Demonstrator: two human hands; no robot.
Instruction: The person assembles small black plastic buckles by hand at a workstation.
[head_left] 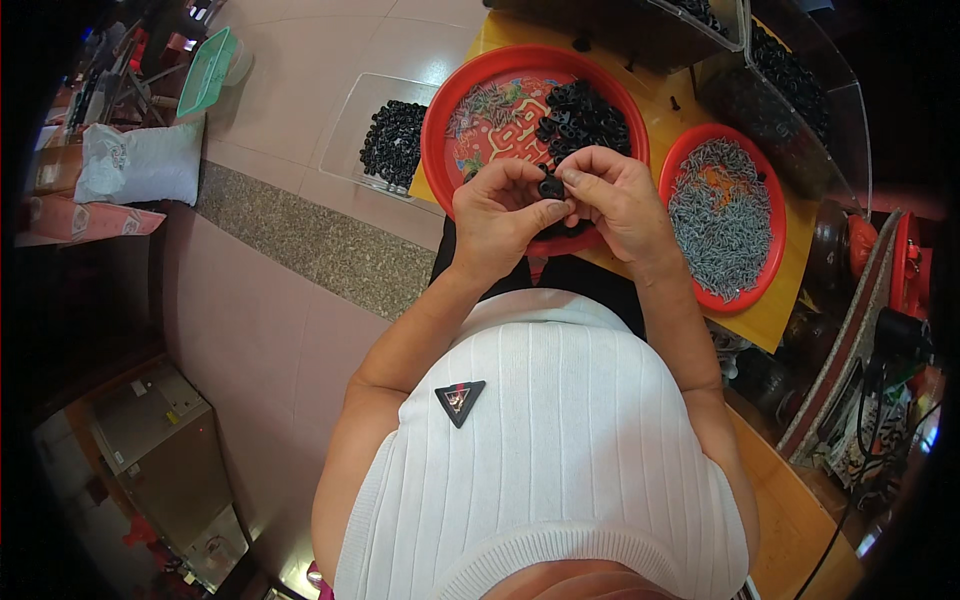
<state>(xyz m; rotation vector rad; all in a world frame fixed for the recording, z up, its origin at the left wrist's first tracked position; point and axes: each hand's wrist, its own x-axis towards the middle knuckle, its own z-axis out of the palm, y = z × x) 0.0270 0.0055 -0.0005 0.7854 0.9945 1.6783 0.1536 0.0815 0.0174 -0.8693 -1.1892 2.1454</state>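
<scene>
My left hand [500, 215] and my right hand [618, 195] meet over the near rim of a large red tray [470, 85]. Together they pinch one small black plastic part [551, 187] between thumbs and fingertips. A heap of the same black parts [583, 118] lies on the tray's far right side, just beyond my fingers. A smaller red tray [775, 215] to the right is full of grey metal screws [722, 215].
A clear plastic bin with black parts [393, 142] sits on the tiled floor left of the yellow table [775, 310]. Clear bins of dark parts [790, 75] stand at the back right. A white sack [140, 165] and a green basket [208, 70] lie far left.
</scene>
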